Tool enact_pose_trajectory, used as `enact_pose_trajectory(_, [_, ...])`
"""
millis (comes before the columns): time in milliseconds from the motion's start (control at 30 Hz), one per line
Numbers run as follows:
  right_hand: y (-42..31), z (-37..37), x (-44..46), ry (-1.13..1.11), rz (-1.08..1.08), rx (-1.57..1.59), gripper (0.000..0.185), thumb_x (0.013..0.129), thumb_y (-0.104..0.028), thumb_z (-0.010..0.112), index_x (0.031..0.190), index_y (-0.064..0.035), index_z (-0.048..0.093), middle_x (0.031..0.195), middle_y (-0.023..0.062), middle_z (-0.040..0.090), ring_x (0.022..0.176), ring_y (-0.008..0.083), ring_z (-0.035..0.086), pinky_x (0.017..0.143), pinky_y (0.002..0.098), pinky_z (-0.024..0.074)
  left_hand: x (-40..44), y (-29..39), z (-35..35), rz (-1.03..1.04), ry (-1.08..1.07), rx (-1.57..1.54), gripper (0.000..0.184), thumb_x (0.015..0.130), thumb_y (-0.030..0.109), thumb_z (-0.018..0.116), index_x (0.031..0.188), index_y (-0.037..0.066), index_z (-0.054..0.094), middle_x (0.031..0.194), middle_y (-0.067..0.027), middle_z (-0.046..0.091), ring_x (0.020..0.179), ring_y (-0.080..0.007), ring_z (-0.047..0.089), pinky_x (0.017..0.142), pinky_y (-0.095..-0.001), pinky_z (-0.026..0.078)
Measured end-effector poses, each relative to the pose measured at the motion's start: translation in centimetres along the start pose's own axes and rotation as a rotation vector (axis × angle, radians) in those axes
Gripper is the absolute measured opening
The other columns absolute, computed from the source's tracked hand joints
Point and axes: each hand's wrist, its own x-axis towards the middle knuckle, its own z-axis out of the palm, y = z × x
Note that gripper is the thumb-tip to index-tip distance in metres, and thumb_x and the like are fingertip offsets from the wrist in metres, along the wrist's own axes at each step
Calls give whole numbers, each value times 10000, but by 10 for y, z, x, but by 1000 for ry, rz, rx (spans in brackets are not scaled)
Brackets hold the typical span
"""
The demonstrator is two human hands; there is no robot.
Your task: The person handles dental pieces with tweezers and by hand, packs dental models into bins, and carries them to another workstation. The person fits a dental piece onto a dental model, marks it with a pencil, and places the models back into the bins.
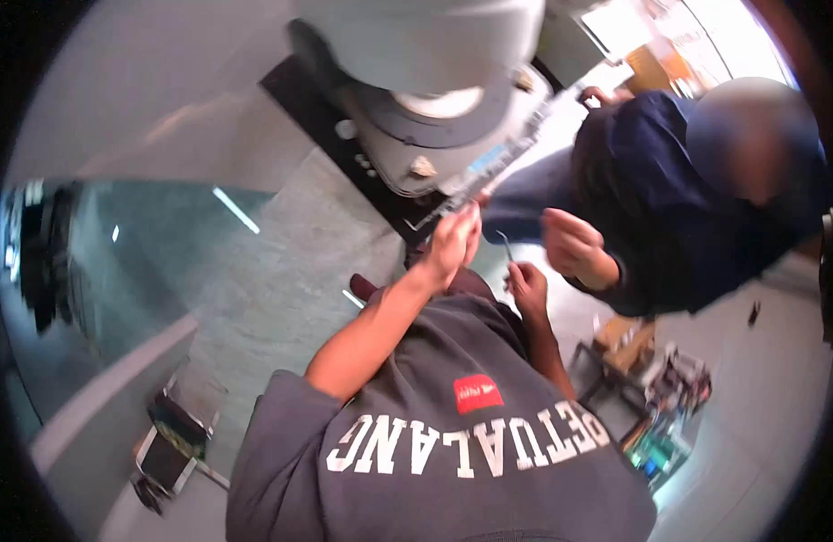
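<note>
My left hand (454, 242) is raised at the near edge of a large machine part with a round opening (425, 122). Its fingers are close together at a thin strip (489, 172) crowded with small parts along that edge; what they grip, if anything, is hidden. Lower and to the right, my right hand (528, 287) is closed around a slim metal tool with a bent tip (506, 244). The tool points up, apart from the machine. Close beside it is another person's hand (575, 244), with its fingers curled.
A person in dark blue clothing (651, 172) stands close on the right. Behind me at right, a small stand (606, 379) holds a cardboard box (626, 341) and assorted items. A chair (177, 429) is at lower left. A pale curved panel (435, 41) rises over the machine.
</note>
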Motion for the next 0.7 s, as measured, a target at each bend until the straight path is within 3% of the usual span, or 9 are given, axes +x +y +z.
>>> enact_pose_trajectory(100, [7,2,-12,-29,78,79,262,1006,-220,674,967,39,666,764,87,680,631,121,603,597,285,490,-62,-14,-57,208,199,742,498,1073,383,512,645,139,437,618,65,386,569,-61,315,510,-286,272])
enact_pose_trajectory(200, [-26,13,-35,-149,115,3,245,1018,-205,653,974,36,664,760,72,675,639,109,586,605,267,471,-111,-40,-98,-104,261,711,530,1067,395,530,618,147,395,633,62,364,586,-64,277,513,-304,240])
enact_pose_trajectory(300, [-47,49,-28,-376,11,-6,245,1027,-213,641,967,24,662,753,60,667,639,110,587,602,265,469,-133,-11,-65,-271,-31,-59,460,1068,376,536,681,153,422,602,66,338,508,-58,278,479,-259,225])
enact_pose_trajectory(433, [-76,108,-29,-582,-171,-16,258,1037,-213,628,936,23,651,730,48,644,634,113,594,594,268,472,-215,-26,-98,80,-193,-505,383,1086,302,486,747,157,381,640,67,287,520,-62,239,466,-242,209])
enact_pose_trajectory(467, [-78,123,-31,-644,-198,-6,253,1040,-209,623,954,27,655,728,49,638,630,116,591,591,269,471,-246,-39,-112,173,-114,-560,406,1091,329,473,734,161,376,630,71,274,513,-59,235,463,-241,205])
enact_pose_trajectory(533, [-87,159,-50,-668,-244,-154,246,1034,-209,622,976,26,666,728,43,630,636,114,577,600,269,470,-317,-81,-142,283,331,-506,437,1090,379,473,715,174,378,617,74,255,501,-63,227,458,-249,201])
enact_pose_trajectory(600, [-75,194,-56,-772,-276,-264,246,1034,-232,613,950,-6,665,730,24,602,647,100,553,600,256,444,-380,-148,-191,396,992,-405,484,1080,455,474,690,196,350,606,77,251,491,-72,209,450,-274,197])
enact_pose_trajectory(667, [-71,237,-85,-902,-337,-155,303,1008,-255,624,795,-41,601,658,-30,491,611,63,443,546,261,362,-459,-190,-230,730,1043,-735,473,1081,425,483,688,203,342,612,81,248,502,-73,209,458,-274,197])
enact_pose_trajectory(700, [-59,262,-63,-943,-236,-258,252,1010,-217,602,836,-36,620,707,-15,505,645,77,451,565,273,393,-490,-196,-243,911,935,-823,460,1078,403,495,690,207,344,617,84,246,510,-73,212,467,-271,199])
